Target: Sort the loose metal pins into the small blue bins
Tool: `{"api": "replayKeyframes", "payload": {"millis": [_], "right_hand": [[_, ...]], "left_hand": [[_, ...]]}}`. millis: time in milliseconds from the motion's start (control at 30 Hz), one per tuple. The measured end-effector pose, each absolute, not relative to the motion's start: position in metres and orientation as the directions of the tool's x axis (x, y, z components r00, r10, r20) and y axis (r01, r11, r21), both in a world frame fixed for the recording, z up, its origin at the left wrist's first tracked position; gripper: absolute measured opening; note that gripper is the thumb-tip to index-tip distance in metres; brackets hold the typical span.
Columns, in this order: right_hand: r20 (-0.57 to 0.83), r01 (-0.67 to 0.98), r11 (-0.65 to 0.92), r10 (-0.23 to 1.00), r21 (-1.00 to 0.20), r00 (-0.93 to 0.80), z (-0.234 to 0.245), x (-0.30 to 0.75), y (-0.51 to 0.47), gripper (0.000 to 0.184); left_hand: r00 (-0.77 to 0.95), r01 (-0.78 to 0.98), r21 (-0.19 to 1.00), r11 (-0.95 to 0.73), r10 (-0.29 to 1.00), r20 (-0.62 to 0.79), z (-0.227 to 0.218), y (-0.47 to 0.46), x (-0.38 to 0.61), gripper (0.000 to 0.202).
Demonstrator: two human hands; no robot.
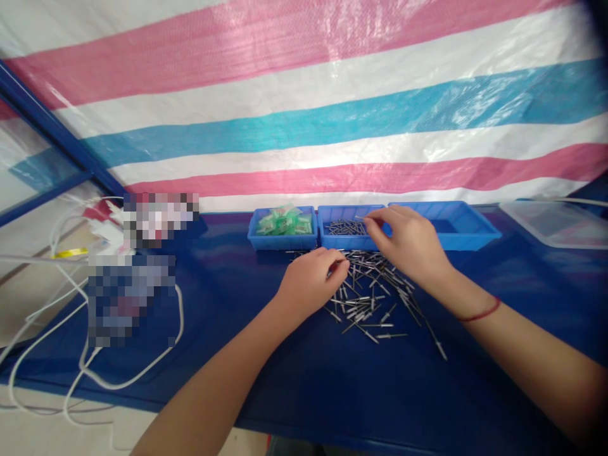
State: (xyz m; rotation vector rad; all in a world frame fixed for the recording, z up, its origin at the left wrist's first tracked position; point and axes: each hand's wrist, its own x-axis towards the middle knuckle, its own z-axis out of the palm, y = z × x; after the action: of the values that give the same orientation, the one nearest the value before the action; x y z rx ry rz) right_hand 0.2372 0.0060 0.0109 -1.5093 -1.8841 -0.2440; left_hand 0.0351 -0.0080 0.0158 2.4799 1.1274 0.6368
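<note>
My right hand [403, 237] is over the middle blue bin [344, 240], thumb and forefinger pinched on a thin blind rivet [360, 218] whose end sticks out to the left. More blind rivets lie inside that bin. Just in front of the bins, a loose pile of silver blind rivets [363, 304] spreads on the dark blue tabletop [304, 386]. My left hand [311, 275] rests at the left edge of this pile with its fingers curled and closed. Whatever sits between those fingers is hidden.
A left blue bin [282, 242] holds green-and-clear small packets [285, 221]. To the right stand another blue bin [460, 240] and a clear plastic tray [555, 225]. White cables [114, 383] loop at the left. A striped plastic sheet [304, 120] hangs behind.
</note>
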Motion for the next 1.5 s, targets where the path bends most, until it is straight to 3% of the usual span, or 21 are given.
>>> {"api": "replayKeyframes", "payload": {"millis": [100, 167, 600, 800, 1033, 1300, 1500], "right_hand": [[0.61, 0.956, 0.251, 0.785, -0.153, -0.108, 0.013, 0.236, 0.016, 0.027], [0.608, 0.958, 0.247, 0.786, -0.142, -0.113, 0.014, 0.236, 0.011, 0.027], [0.557, 0.822, 0.28, 0.829, -0.497, 0.055, -0.012, 0.255, -0.031, 0.017], [0.524, 0.791, 0.283, 0.85, -0.542, 0.055, -0.005, 0.255, -0.036, 0.016], [0.524, 0.79, 0.338, 0.851, -0.511, -0.025, -0.005, 0.252, -0.037, 0.016], [0.529, 0.801, 0.372, 0.845, -0.47, -0.082, -0.002, 0.253, -0.038, 0.015], [0.551, 0.822, 0.319, 0.835, -0.471, -0.008, 0.001, 0.258, -0.037, 0.015]], "left_hand": [[0.603, 0.652, 0.395, -0.647, 0.759, 0.248, 0.016, -0.008, 0.032, 0.027], [0.6, 0.674, 0.357, -0.647, 0.761, 0.246, 0.018, -0.006, 0.029, 0.028], [0.54, 0.809, 0.23, -0.541, 0.839, 0.073, 0.048, 0.006, -0.008, 0.02], [0.544, 0.83, 0.171, -0.531, 0.838, -0.036, 0.048, 0.011, -0.02, 0.023], [0.546, 0.816, 0.213, -0.537, 0.838, 0.02, 0.037, 0.013, -0.005, 0.031], [0.61, 0.762, 0.261, -0.592, 0.792, 0.015, 0.041, 0.018, -0.012, 0.027], [0.601, 0.773, 0.255, -0.581, 0.799, -0.001, 0.044, 0.017, -0.011, 0.029]]}}
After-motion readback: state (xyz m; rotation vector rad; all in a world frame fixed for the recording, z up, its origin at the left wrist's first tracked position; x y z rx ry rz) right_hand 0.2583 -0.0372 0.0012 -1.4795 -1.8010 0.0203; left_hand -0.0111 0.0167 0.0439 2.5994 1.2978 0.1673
